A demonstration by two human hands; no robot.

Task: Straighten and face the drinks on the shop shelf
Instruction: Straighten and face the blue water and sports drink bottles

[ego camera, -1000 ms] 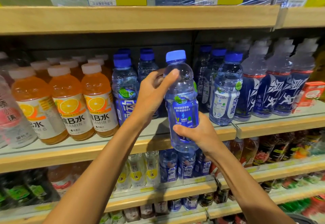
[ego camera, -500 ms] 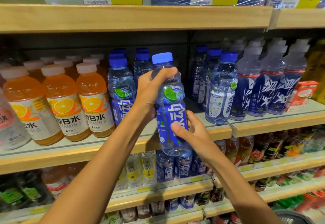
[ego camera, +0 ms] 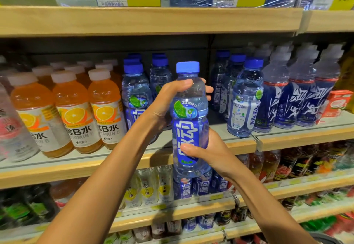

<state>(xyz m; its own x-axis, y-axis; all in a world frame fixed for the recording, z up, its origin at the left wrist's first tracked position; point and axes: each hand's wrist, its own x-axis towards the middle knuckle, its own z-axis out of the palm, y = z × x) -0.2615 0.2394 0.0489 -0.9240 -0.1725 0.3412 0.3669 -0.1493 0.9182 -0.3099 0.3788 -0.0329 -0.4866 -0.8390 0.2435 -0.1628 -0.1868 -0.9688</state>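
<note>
Head view. One bottle, with a blue cap and a blue label whose lime picture faces the camera, is held upright in front of the middle shelf edge. The left hand wraps its shoulder from nine o'clock, fingers curled round. The right hand clasps the lower label from four o'clock, thumb across the front. Orange drinks stand at nine o'clock. A matching bottle at three o'clock stands turned sideways.
</note>
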